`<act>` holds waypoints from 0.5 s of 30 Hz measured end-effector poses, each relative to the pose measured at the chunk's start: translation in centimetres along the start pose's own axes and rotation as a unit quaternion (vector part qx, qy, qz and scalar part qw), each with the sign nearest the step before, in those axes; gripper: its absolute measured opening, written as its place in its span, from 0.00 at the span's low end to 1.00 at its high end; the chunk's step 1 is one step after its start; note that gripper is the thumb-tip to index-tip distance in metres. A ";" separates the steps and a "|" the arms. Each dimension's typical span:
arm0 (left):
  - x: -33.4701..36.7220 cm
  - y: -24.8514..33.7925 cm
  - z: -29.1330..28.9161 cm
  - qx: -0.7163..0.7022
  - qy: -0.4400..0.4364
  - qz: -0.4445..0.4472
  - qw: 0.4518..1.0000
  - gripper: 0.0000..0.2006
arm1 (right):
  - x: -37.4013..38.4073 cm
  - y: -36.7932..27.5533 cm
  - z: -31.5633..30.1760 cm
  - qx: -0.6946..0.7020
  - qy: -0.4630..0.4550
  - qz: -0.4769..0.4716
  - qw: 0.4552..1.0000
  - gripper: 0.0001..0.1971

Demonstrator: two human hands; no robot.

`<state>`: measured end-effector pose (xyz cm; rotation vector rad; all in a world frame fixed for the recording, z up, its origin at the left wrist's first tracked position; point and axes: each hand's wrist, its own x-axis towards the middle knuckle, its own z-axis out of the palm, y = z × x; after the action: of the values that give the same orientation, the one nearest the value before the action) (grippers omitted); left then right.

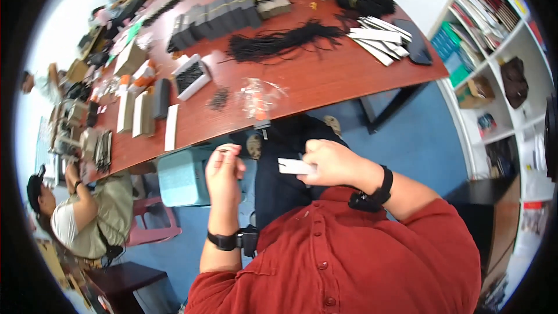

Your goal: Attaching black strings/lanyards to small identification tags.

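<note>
Card (290, 166), white and flat, dark notch in its left end: located short of the near edge of the red-brown table (337, 72), on my side. My right hand (331, 163) is closed on it, thumb and fingers pinching its right end. My left hand (224, 168) is raised, likewise short of the table's near edge, fingers partly curled and thumb drawn near them. A dark sliver shows at the fingertips; I cannot tell whether I grip anything there. The left hand is apart from the card.

Noted on the table, toward its near edge: clear plastic scraps (253, 96), a scatter of small dark pieces (219, 99), an open white box (200, 88) containing more dark pieces, and a loose white strip (171, 128). Across the table's middle lies a bundle of black cords (279, 43). Several white cards (378, 39) are piled at the table's right end. Grey stacked pieces (215, 17) form a row toward the table's far side.

Below the table's near edge, on the left, stand a light-blue bin (183, 180) and a pink stool (154, 224). A co-worker (87, 215) sits at the table's left side.
</note>
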<state>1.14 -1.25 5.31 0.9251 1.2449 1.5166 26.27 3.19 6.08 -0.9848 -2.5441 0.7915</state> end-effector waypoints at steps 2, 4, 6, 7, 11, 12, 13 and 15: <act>0.3 0.1 0.1 -0.018 -0.020 -0.019 0.999 0.06 | -0.2 0.5 -2.0 0.085 -0.065 0.069 0.992 0.18; 0.9 0.6 1.1 0.012 0.022 -0.081 0.996 0.07 | 0.2 1.3 -4.4 0.041 -0.054 0.060 0.996 0.19; 1.0 2.0 2.9 0.022 0.000 -0.053 0.998 0.08 | 1.1 2.3 -7.1 0.016 0.035 0.032 0.999 0.19; 0.8 2.8 4.2 0.030 0.010 -0.022 0.999 0.08 | 1.9 3.2 -8.5 -0.040 0.092 0.041 0.994 0.16; -1.8 10.6 5.3 0.040 -0.286 0.147 0.946 0.17 | 5.9 9.2 -16.6 -0.252 0.205 0.128 0.937 0.21; -2.7 12.4 5.4 -0.012 -0.375 0.173 0.911 0.21 | 6.8 11.0 -18.5 -0.200 0.202 0.190 0.940 0.22; -3.6 13.9 5.6 -0.071 -0.464 0.183 0.864 0.20 | 6.9 12.7 -19.6 -0.264 0.225 0.207 0.915 0.22; -5.0 16.0 6.5 -0.039 -0.517 0.266 0.812 0.18 | 6.8 15.9 -21.3 -0.333 0.151 0.280 0.888 0.22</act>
<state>5.54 -5.00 22.38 1.8022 0.1120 1.0945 39.37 25.84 14.30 -1.9308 -2.2762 -0.1788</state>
